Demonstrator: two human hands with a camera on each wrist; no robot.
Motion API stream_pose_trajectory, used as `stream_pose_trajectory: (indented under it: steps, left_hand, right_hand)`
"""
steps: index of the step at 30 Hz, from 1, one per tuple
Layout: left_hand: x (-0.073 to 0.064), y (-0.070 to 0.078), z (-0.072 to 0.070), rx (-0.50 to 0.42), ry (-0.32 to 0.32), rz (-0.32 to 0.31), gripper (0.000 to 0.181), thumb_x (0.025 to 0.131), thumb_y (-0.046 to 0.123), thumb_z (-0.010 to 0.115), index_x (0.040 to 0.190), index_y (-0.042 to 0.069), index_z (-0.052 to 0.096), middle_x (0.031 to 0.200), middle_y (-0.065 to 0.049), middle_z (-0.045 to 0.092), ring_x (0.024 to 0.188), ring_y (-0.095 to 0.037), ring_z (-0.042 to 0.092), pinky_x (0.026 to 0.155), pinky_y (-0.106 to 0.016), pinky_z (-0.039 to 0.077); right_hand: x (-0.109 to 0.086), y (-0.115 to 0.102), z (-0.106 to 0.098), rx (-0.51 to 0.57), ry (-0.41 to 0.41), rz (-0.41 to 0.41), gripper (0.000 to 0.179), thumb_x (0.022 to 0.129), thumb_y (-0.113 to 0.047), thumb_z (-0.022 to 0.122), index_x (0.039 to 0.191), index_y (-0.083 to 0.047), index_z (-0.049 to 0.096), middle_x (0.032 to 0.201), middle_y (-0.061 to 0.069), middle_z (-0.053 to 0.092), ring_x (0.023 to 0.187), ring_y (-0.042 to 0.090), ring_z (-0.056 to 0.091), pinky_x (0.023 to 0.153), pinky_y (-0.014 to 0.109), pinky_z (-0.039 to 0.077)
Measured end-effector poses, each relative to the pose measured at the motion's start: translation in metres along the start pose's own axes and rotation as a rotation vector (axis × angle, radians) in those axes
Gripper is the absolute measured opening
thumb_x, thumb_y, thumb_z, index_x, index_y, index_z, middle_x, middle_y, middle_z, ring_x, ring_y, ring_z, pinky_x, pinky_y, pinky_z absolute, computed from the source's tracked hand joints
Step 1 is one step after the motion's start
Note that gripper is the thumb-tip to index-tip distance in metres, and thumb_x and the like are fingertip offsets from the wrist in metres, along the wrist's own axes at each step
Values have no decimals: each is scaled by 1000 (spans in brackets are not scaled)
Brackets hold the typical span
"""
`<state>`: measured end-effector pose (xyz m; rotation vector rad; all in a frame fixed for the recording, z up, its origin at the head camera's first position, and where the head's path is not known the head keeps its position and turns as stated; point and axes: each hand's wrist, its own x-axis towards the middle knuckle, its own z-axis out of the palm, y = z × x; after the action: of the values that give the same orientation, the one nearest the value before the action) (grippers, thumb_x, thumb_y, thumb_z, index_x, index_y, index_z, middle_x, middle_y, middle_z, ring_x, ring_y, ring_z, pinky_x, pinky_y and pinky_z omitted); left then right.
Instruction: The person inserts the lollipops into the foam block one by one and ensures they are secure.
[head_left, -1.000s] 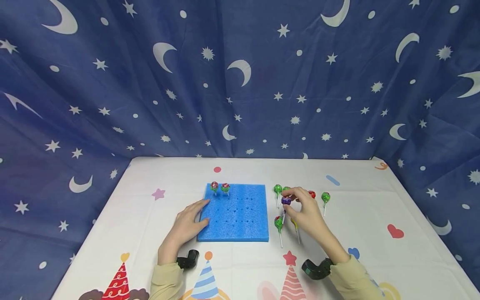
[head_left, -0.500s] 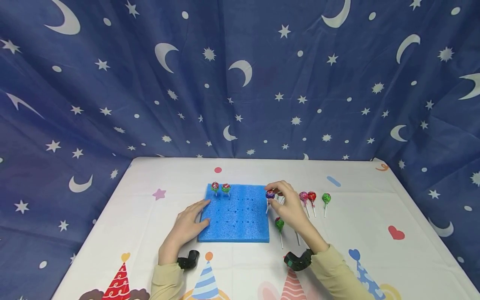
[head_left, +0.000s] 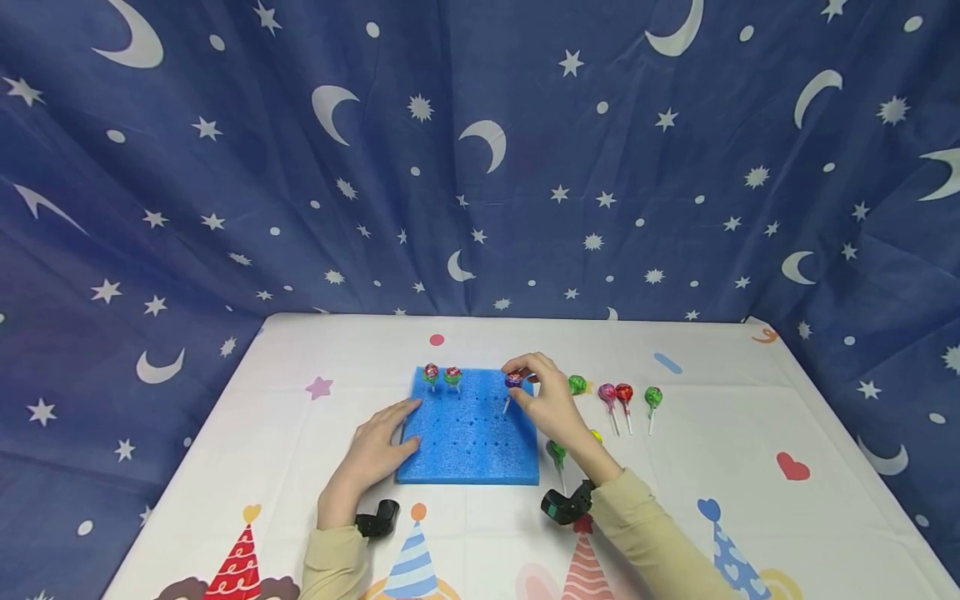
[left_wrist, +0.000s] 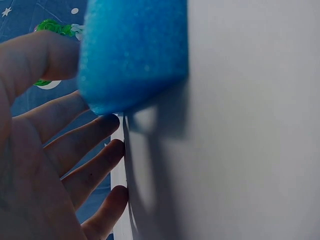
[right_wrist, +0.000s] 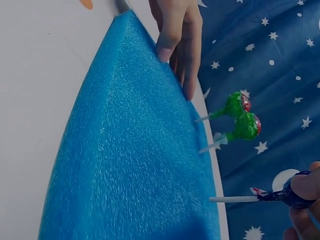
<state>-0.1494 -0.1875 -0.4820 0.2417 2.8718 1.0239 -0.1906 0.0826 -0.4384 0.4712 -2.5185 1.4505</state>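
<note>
My right hand (head_left: 553, 407) pinches a purple-wrapped lollipop (head_left: 513, 380) by its head, stick down, over the back right of a blue foam board (head_left: 468, 465). In the right wrist view the white stick's tip is close to the foam; whether it touches is unclear. Two red-and-green lollipops (head_left: 453, 377) stand upright in the board's back left, their sticks in the foam. My left hand (head_left: 378, 443) rests against the board's left edge, thumb and fingers spread apart. Rows of small holes mark the board's top.
Right of the board lie loose lollipops: a pink one (head_left: 607, 392), a red one (head_left: 624, 392), a green one (head_left: 653, 397) and a red-and-green one (head_left: 557, 453). Another green one (head_left: 577, 384) and a yellow one (head_left: 596, 436) are partly hidden by my right arm. A starry blue curtain (head_left: 480, 208) hangs behind the table.
My right hand has carried the purple lollipop leftward from the loose lollipops to over the board's back right. My left hand has stayed at the board's left edge.
</note>
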Motion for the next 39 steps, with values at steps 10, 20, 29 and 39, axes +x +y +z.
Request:
stream_pose_trajectory:
  steps: [10,20,29,39]
  left_hand:
    - [-1,1,-1,-3,-1,0,59,89,21,61,144,12,44,152,-15,41,143,-39,31,113,-65,21]
    - [-1,1,0,-9,6,-11,58,89,21,61,144,13,45,152,-13,41,143,-38,32,113,-65,21]
    - [-1,2,0,-12,10,0,58,89,20,61,144,12,45,151,-14,42,143,-38,32,112,-65,22]
    - [-3,1,0,-3,17,-1,57,89,20,62,143,13,46,150,-14,43,142,-38,33,112,-65,23]
  right_hand:
    - [10,4,16,38,11,14,29,80,7,68,103,-9,65,103,8,65,96,24,56,92,49,48]
    - [17,7,24,37,8,40,24,80,6,69,97,-11,66,99,7,63,96,24,56,95,50,48]
    - [19,11,29,51,31,28,24,79,7,69,96,-11,66,97,8,63,95,25,56,92,51,48]
    - [18,10,35,24,6,-3,26,79,4,68,100,-11,68,101,6,64,98,23,56,91,47,49]
